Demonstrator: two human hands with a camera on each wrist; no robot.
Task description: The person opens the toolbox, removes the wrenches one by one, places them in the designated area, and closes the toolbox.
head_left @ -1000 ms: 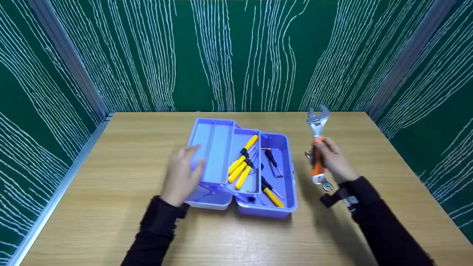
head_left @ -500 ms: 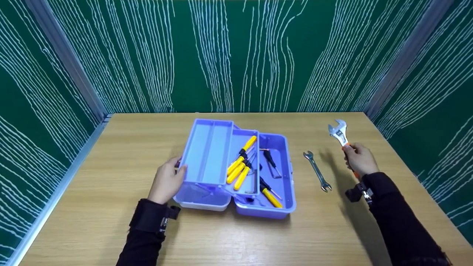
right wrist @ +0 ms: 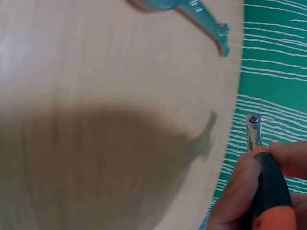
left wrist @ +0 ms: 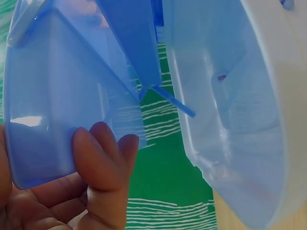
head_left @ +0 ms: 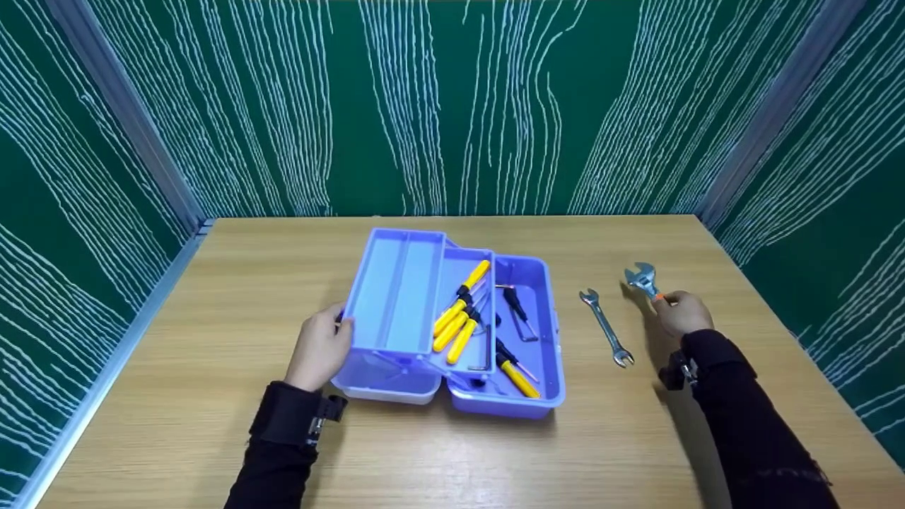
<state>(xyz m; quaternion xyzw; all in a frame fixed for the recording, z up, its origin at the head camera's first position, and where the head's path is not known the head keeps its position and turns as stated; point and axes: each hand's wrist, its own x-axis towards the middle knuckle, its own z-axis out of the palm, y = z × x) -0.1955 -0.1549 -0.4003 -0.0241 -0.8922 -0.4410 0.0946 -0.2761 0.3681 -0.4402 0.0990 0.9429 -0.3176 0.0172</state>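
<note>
My left hand (head_left: 319,346) grips the left edge of the upper tray (head_left: 384,293) of a purple toolbox (head_left: 508,406), which stands unfolded on the table. In the left wrist view, fingers (left wrist: 98,163) curl about the tray's bluish wall (left wrist: 43,139). Off to the right, my right hand (head_left: 684,314) holds an adjustable wrench (head_left: 641,278) by its orange-and-black handle (right wrist: 271,187), its head pointing away from me, low over the tabletop. Between toolbox and right hand lies a double open-end wrench (head_left: 606,329). The palm hides most of the wrench handle in the head view.
Several yellow-handled screwdrivers (head_left: 463,339) lie in the middle tray. The toolbox's deep right compartment holds another yellow screwdriver (head_left: 520,378), a black-handled one (head_left: 516,302) and hex keys (head_left: 527,334). Green walls with white streaks border the wooden table (head_left: 452,466) at the back and sides.
My left hand has come from over the tray to its left edge and taken hold. My right hand has carried the adjustable wrench rightward off the open-end wrench, then lowered it toward the table.
</note>
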